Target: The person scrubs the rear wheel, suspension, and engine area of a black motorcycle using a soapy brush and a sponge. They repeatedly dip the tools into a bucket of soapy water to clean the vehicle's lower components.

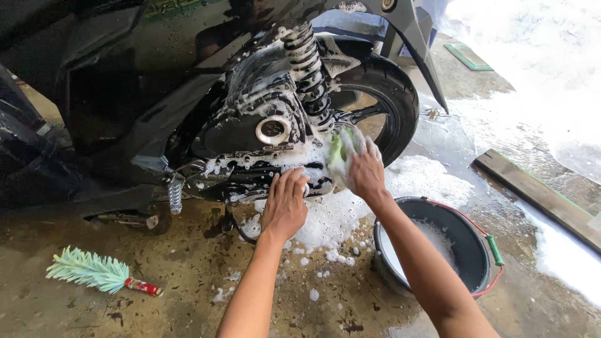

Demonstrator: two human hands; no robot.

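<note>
Both forearms bare, reaching from near edge up toward frame centre. Left arm runs nearly straight up, wrist straight. Left hand back up, fingers together, slightly bent, tips pointing far, palm pressed flat forward; holds nothing. Right arm enters from near right corner, slants up-left, longer stretch showing. Right hand higher and further right than left, back toward camera, fingers curled in a grip, tips hidden. Hands close together, not touching.
</note>
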